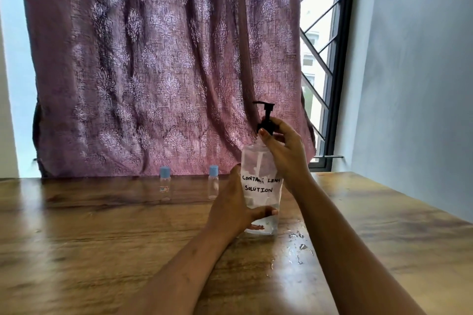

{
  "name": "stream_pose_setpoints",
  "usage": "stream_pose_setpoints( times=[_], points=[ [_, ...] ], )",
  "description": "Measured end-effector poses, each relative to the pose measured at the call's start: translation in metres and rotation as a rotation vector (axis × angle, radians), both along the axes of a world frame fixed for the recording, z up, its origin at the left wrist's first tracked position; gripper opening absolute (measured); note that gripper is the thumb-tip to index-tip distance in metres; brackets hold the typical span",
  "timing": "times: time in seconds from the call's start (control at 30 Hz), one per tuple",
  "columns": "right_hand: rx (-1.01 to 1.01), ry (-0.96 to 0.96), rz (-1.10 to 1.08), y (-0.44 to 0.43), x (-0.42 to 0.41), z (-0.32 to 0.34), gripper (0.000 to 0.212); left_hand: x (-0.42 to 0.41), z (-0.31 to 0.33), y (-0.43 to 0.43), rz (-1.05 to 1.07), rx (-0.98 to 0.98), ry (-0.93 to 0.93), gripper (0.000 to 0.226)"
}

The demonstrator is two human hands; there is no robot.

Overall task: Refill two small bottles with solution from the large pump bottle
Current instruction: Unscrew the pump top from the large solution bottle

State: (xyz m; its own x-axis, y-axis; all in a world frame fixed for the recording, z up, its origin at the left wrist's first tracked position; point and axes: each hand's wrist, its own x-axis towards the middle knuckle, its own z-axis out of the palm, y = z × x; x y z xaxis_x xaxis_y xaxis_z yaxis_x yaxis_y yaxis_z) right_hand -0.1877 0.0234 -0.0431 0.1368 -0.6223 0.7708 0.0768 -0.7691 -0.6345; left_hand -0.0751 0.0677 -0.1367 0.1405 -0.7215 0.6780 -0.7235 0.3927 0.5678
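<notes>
A large clear pump bottle (261, 188) with a handwritten "contact lens solution" label stands on the wooden table (102, 238). My left hand (234, 208) grips its lower body. My right hand (284, 146) pinches the black pump collar (266, 124) at the bottle's neck. Two small clear bottles with blue caps stand capped near the table's far edge: one on the left (165, 184) and one (213, 183) just left of the pump bottle. Both hands are away from them.
Drops of spilled liquid (298, 245) lie on the table right of the pump bottle. A patterned purple curtain (158, 66) hangs behind the table. A barred window (320, 59) and a pale wall stand at the right.
</notes>
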Motion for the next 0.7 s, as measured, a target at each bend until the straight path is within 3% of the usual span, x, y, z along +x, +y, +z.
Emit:
stream_pose_setpoints(
  times=[0.23, 0.47, 0.7],
  points=[
    [0.018, -0.114, 0.035, 0.014, -0.008, 0.047, 0.029, -0.001, 0.001, 0.003, -0.016, -0.012, 0.019, 0.098],
    [-0.048, -0.239, 0.05, 0.032, -0.029, 0.103, 0.037, -0.001, 0.002, 0.008, 0.009, -0.05, -0.011, 0.114],
    [-0.205, -0.194, -0.014, 0.059, -0.04, 0.115, 0.036, -0.003, 0.007, 0.019, 0.072, -0.036, -0.023, 0.112]
  ],
)
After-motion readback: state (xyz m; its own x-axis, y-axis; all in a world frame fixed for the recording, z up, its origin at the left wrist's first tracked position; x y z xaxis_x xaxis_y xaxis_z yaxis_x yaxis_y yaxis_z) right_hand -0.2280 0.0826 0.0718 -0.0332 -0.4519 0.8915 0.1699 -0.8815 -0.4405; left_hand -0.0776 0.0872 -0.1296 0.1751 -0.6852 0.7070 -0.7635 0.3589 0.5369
